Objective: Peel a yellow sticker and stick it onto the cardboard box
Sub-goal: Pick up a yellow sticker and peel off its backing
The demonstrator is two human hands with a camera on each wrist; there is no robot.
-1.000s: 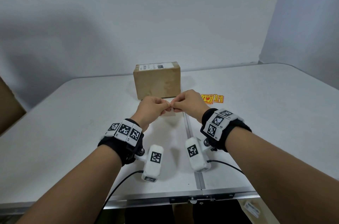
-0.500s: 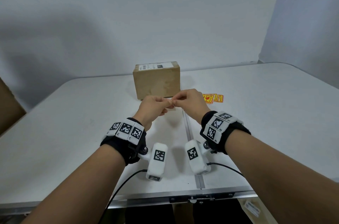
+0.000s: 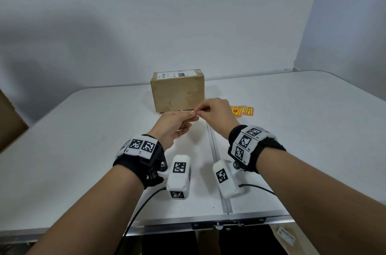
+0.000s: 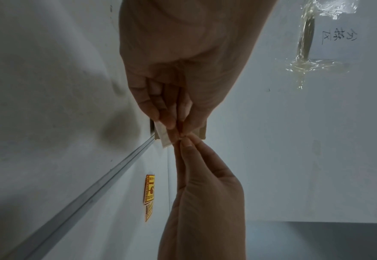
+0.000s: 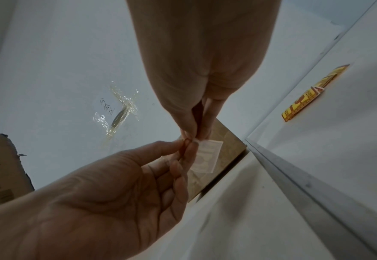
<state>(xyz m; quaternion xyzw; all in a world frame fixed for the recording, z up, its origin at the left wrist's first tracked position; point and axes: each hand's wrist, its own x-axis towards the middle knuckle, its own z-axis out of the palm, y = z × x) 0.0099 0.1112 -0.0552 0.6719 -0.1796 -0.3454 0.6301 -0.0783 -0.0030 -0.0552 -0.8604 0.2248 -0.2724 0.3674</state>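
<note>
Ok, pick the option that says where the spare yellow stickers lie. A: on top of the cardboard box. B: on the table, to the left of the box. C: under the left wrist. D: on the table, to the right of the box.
D: the spare yellow stickers lie flat on the table, to the right of the cardboard box and just beyond the right hand.

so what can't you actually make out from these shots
- Small pale sticker sheet pinched between left hand and right hand: its printed face is turned away in the right wrist view, and fingertips hide whether peeling has begun.
- White shipping label on the brown cardboard box: text too small, head view.
- Loose yellow stickers: partly behind the right hand.
</note>
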